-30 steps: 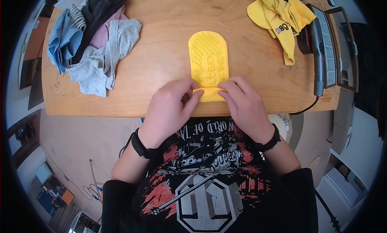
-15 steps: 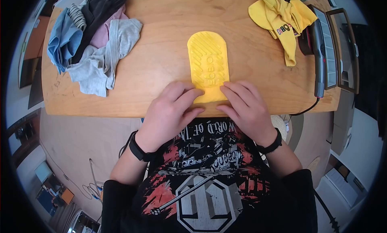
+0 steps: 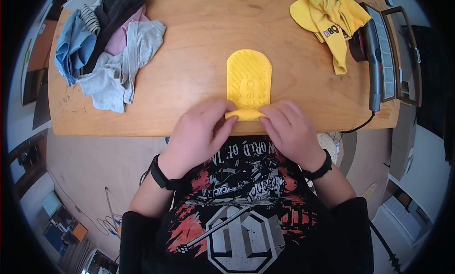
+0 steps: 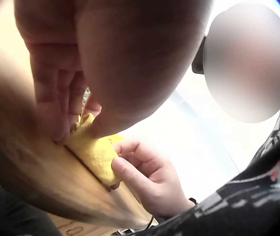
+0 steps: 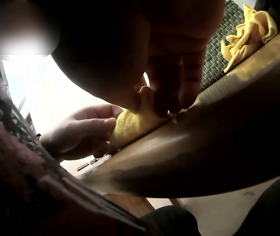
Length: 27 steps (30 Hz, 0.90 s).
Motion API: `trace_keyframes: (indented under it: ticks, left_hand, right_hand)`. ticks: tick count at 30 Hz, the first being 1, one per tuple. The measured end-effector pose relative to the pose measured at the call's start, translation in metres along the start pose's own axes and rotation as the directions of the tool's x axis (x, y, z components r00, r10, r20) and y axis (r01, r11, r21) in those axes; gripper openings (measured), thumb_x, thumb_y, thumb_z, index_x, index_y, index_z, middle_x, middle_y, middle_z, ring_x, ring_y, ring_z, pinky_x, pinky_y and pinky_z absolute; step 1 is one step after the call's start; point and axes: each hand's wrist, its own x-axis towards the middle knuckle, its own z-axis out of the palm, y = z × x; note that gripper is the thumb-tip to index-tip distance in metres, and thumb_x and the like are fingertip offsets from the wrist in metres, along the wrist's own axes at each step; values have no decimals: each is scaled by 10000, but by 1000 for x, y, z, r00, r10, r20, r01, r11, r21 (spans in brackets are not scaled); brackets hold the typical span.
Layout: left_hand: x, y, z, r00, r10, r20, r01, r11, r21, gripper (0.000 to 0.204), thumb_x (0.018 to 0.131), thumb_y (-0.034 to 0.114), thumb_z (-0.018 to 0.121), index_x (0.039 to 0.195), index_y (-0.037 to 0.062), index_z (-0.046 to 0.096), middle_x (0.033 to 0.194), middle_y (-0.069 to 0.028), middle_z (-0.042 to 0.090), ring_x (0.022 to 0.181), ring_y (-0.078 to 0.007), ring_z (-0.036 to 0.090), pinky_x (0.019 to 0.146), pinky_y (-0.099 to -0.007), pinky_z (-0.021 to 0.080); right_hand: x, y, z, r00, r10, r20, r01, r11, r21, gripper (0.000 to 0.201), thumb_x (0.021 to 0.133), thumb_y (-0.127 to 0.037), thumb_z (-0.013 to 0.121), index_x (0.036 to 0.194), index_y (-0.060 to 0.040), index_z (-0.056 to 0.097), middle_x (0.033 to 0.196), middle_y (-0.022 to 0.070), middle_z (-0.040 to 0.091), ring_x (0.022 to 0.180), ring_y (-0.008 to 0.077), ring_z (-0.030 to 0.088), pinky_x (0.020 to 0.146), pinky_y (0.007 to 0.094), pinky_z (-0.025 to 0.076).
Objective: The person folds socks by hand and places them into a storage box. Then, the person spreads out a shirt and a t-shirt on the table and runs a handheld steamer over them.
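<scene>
Pinching with left hand (image 3: 196,131) and right hand (image 3: 294,129) at either end of the rolled near edge of a yellow sock (image 3: 249,79), sole up, close to the front of the table (image 3: 189,60). Best to roll both ends evenly, snug and straight. Hidden: roll's inside, pinched corners, some lettering; farther off, inner folds of a crumpled yellow cloth (image 3: 334,17).

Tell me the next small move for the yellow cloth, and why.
Probably roll the near end of the yellow cloth a little forward: the left hand and right hand pinch opposite sides of that folded-up end, while the ridged part beyond appears to lie flat on the table.
</scene>
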Motion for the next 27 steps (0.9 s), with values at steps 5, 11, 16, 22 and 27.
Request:
trace_keyframes:
  ticks: [5,11,16,22,27]
  left_hand:
    - [14,-4,2,996,-91,-4,90,993,-72,158,927,98,713,1016,-9,639,797,-105,625,587,-150,587,567,-277,491]
    - [20,0,6,975,-190,-114,169,970,-172,177,890,110,745,960,1,625,713,-90,574,604,-216,599,580,-332,500]
    - [15,-4,6,972,-206,-114,177,959,-223,166,877,55,760,978,2,640,779,-70,610,620,-150,593,590,-275,496]
    - [13,-9,5,986,-144,-82,128,976,-175,184,861,48,768,1014,19,669,875,-81,633,691,-163,623,632,-278,515]
    - [11,-7,-3,1000,-6,14,8,990,-144,223,829,55,806,1020,22,695,954,-79,612,717,-158,606,627,-262,515]
  right_hand:
    - [11,-1,2,996,90,7,-90,995,-48,165,874,-84,708,1023,-34,655,871,85,568,810,256,600,707,354,517]
    - [6,-4,8,972,210,-103,-208,978,28,139,874,-29,690,1008,-30,655,899,102,577,811,274,613,718,367,522]
    - [-4,2,11,978,159,-132,-150,986,78,161,854,2,695,1009,-12,655,971,129,626,880,295,639,771,371,538]
    - [1,1,3,995,18,-99,-18,1000,2,258,799,-72,751,1032,5,671,1032,114,660,951,290,648,812,378,548]
    - [6,2,-5,1000,1,5,-1,997,-71,286,789,-122,764,1033,-3,675,1008,70,654,1001,265,620,816,364,549]
